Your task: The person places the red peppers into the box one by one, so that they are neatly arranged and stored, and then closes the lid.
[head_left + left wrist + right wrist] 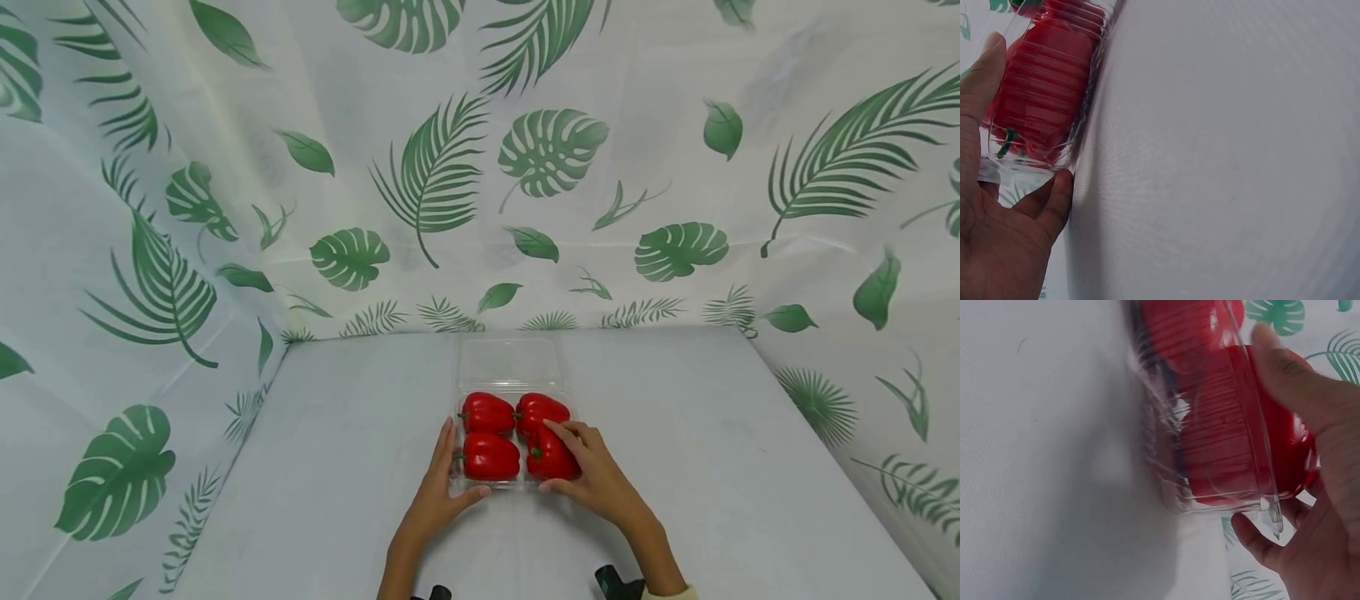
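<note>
A clear plastic clamshell container [510, 483] holds several red bell peppers with green stems. My left hand [438, 492] lies at its near left corner, fingers extended along the left side and thumb by the front rim. In the left wrist view, a fingertip touches the container near the tabletop. My right hand [596, 479] grips the near right bell pepper [551, 456], with fingers over its top and right side and the thumb low at the front. That pepper sits tilted, its stem toward the left. The near left bell pepper [491, 457] and two far ones lie on their sides.
The container's clear lid [510, 360] is folded back behind the peppers. A white tabletop [360, 400] lies beneath everything. Leaf-printed cloth [442, 292] hangs along the back and sides. Dark wrist devices [617, 582] show at the front edge of the head view.
</note>
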Action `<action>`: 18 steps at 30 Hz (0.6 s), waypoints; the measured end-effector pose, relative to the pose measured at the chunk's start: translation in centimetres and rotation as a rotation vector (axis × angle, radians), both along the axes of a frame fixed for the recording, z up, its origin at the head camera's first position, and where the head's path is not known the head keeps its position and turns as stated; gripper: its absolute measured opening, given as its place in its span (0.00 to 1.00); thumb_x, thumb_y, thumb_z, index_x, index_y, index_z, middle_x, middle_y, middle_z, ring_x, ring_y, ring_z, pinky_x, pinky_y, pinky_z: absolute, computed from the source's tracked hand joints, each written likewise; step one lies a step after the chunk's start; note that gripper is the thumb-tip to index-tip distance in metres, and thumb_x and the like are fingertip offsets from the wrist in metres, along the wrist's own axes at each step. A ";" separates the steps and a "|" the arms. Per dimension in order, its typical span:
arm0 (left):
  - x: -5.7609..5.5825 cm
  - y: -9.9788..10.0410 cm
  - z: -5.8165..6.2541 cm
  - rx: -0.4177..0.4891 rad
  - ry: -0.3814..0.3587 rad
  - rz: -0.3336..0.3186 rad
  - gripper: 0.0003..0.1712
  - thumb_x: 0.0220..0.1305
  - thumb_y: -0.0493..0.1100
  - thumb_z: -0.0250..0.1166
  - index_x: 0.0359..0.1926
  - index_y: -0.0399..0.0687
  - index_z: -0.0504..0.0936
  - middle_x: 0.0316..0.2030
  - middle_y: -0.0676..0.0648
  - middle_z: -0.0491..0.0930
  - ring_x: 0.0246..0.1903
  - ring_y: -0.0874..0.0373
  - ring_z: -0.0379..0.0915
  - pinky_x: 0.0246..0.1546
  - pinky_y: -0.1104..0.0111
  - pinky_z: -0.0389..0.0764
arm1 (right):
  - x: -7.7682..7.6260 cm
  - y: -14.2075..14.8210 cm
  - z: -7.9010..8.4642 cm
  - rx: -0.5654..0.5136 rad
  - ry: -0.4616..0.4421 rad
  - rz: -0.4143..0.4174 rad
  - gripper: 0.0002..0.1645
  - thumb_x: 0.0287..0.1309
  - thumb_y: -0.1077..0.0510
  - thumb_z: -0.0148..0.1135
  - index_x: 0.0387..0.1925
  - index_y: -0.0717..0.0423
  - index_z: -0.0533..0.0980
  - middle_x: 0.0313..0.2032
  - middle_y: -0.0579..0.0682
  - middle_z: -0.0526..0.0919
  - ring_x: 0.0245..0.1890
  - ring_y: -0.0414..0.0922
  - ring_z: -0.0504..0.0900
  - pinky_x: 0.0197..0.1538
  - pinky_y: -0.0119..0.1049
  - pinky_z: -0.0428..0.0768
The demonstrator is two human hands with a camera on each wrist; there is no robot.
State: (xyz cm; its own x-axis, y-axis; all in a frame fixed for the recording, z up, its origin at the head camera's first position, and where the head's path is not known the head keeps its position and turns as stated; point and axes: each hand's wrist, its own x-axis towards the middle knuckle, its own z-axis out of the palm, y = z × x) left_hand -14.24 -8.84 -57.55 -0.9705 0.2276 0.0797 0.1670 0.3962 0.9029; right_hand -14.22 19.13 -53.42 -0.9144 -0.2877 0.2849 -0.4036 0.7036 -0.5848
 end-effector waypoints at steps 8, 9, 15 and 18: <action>0.0 0.0 -0.4 -0.010 -0.019 0.012 0.62 0.54 0.61 0.72 0.78 0.64 0.40 0.78 0.58 0.37 0.77 0.45 0.41 0.68 0.45 0.64 | 0.1 0.6 -0.3 -0.147 0.013 0.001 0.32 0.58 0.55 0.67 0.63 0.56 0.70 0.57 0.57 0.77 0.57 0.56 0.76 0.53 0.55 0.83; 0.0 0.0 -0.4 -0.012 -0.017 0.013 0.61 0.54 0.61 0.71 0.78 0.64 0.40 0.78 0.58 0.37 0.77 0.45 0.41 0.67 0.45 0.65 | 0.0 0.6 -0.4 -0.150 0.027 -0.003 0.31 0.57 0.55 0.68 0.61 0.55 0.72 0.56 0.56 0.77 0.57 0.55 0.77 0.53 0.53 0.83; -0.1 0.0 -0.2 -0.011 0.003 0.005 0.59 0.57 0.60 0.69 0.78 0.60 0.40 0.78 0.55 0.38 0.75 0.42 0.48 0.66 0.46 0.67 | -0.3 0.3 -0.7 -0.108 0.129 -0.007 0.26 0.52 0.58 0.73 0.54 0.55 0.78 0.52 0.52 0.78 0.54 0.49 0.75 0.52 0.47 0.85; -0.2 0.0 -0.2 -0.010 0.011 -0.005 0.59 0.58 0.60 0.69 0.78 0.58 0.39 0.78 0.54 0.37 0.75 0.41 0.48 0.66 0.46 0.68 | -0.3 0.1 -0.8 -0.091 0.123 -0.023 0.26 0.51 0.58 0.73 0.54 0.55 0.79 0.52 0.51 0.78 0.54 0.49 0.75 0.52 0.49 0.84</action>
